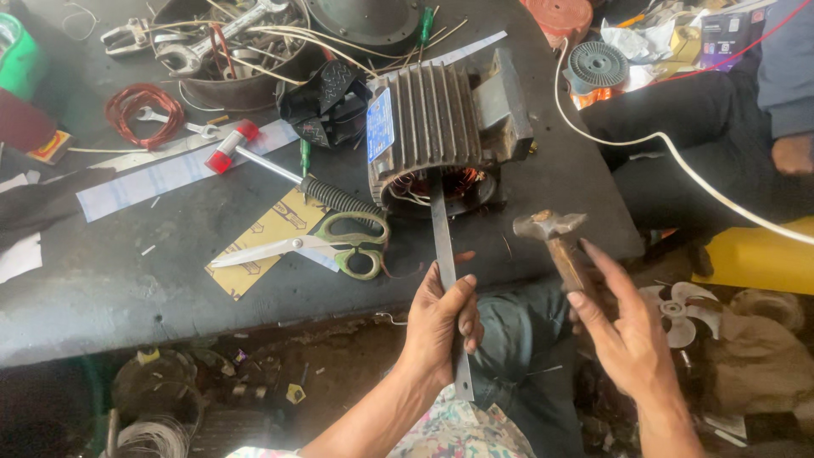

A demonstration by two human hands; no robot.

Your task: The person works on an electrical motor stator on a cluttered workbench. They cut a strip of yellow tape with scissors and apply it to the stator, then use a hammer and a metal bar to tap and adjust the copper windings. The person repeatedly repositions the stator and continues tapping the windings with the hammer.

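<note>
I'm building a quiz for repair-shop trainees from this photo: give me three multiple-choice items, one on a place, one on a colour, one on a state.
1. Where do the green-handled scissors lie?
A. on the dark worktop, left of the metal strip
B. on the floor
C. on top of the motor

2. What colour is the coil of wire at the worktop's left?
A. blue
B. red
C. white

3. How is the long flat metal strip held?
A. lying loose on the worktop
B. gripped by the left hand, its far end at the motor's open end
C. gripped by both hands

Answers: 1 A, they rest on the dark worktop by a tan card. 2 B, its loops show red. 3 B, the left hand closes around it, its tip at the ribbed grey motor housing, while the right hand holds a wooden-handled hammer.
</note>
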